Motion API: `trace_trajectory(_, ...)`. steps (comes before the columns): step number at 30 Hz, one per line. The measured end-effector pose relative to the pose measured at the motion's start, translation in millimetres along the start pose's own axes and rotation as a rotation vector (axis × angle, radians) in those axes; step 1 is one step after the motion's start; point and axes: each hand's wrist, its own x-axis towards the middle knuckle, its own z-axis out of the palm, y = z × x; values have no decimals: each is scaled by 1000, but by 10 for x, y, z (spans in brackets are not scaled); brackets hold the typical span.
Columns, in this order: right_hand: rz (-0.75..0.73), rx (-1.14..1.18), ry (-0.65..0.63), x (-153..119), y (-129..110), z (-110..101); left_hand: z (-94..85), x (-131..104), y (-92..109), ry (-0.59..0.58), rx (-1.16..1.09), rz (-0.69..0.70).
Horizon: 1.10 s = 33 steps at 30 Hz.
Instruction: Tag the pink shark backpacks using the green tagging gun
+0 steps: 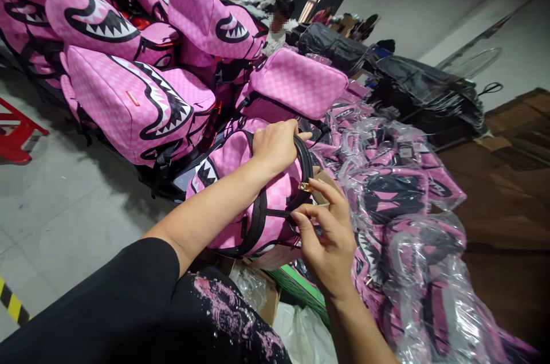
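I see a pink backpack (pixel 253 192) with a shark-mouth print lying directly under my two hands, its black zipper track curving over its top. What is inside it I cannot tell. My left hand (pixel 275 143) rests curled over the upper edge of the backpack, fingers closed down on the black trim there, thumb pointing right. My right hand (pixel 329 232) is just below and right of the left one, palm turned toward me, thumb and forefinger pinched near a small gold zipper pull (pixel 306 186) that sits at the black zipper line; the other fingers are loosely bent. Whether the fingertips actually clamp the pull or only touch beside it I cannot tell for sure.

To the right of my right hand lies a heap of bagged backpacks (pixel 399 192), each sealed in clear plastic, pink and black showing through the film. Up and left of my left hand stands a stack of unwrapped pink backpacks (pixel 129 100) with the same toothy print, leaning on one another on the grey floor (pixel 55 198). Below my right hand, a cardboard box (pixel 264 292) holds crumpled clear plastic. Far beyond the left hand, another person (pixel 279 20) sits among dark bundles.
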Motion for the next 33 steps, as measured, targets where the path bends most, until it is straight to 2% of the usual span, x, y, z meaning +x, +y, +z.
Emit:
trace_trajectory(2,123,108,81,-11,-3,-31,-10,21,-19,1,-2,4)
trace_trajectory(5,268,116,275,-112,71,-55,-39,102,-67,13,-21,-12)
trace_trajectory(7,321,81,375,-328,168,30,-71,178,-114,11,-42,-35)
trace_trajectory(8,334,89,387,-489,220,121,-93,216,-142,7,-54,-42)
trace_trajectory(10,334,132,312,-874,304,392,-154,283,-195,15,-82,-36)
trace_trajectory(12,337,136,132,-1231,335,720,-245,324,-217,68,-101,-8)
trace_trajectory(14,375,105,26,-1417,326,999,-361,341,-176,143,-78,9)
trace_trajectory(15,409,121,9,-1418,326,1096,-419,347,-130,176,-49,7)
trace_trajectory(18,483,268,101,-1083,453,1220,-521,408,45,225,84,-23)
trace_trajectory(21,476,318,249,-513,846,1261,-436,607,77,213,255,-44)
trace_trajectory(24,531,354,256,-74,1341,1371,-260,934,-141,178,433,-145)
trace_trajectory(26,553,374,215,71,1556,1464,-190,1166,-345,168,500,-236)
trace_trajectory(29,402,281,210,133,1568,1570,-185,1445,-585,173,535,-288)
trace_trajectory(31,234,174,210,154,1443,1610,-201,1562,-672,171,535,-253)
trace_trajectory(33,155,81,193,209,1331,1642,-218,1621,-703,134,498,-177)
